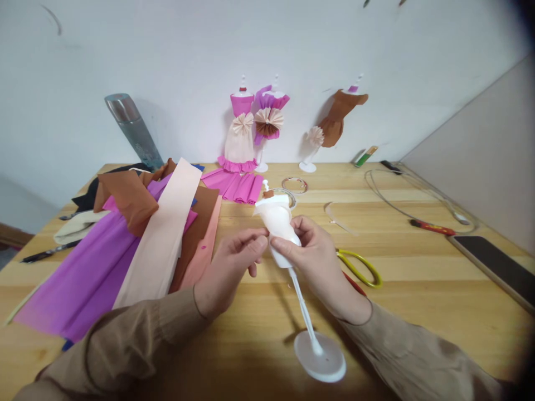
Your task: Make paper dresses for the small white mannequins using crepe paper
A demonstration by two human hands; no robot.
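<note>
A small white mannequin [281, 257] on a thin stand leans over the table in front of me, its round base [320, 357] tilted toward me. Cream crepe paper [276, 218] wraps its upper body, and a brown band [268, 194] circles the neck. My right hand [320, 259] is closed around the waist, thumb in front and fingers behind. At the mannequin's left side, my left hand [232, 264] has thumb and forefinger pinched together against the paper's edge; what lies between them is hidden.
Crepe paper strips [156, 239] are heaped at left, by a spray bottle [134, 131]. Dressed mannequins [241, 125] stand along the wall. Yellow-handled scissors [361, 268] lie beside my right wrist. Farther right are a phone [497, 264], a red tool [432, 226] and a cable [382, 195].
</note>
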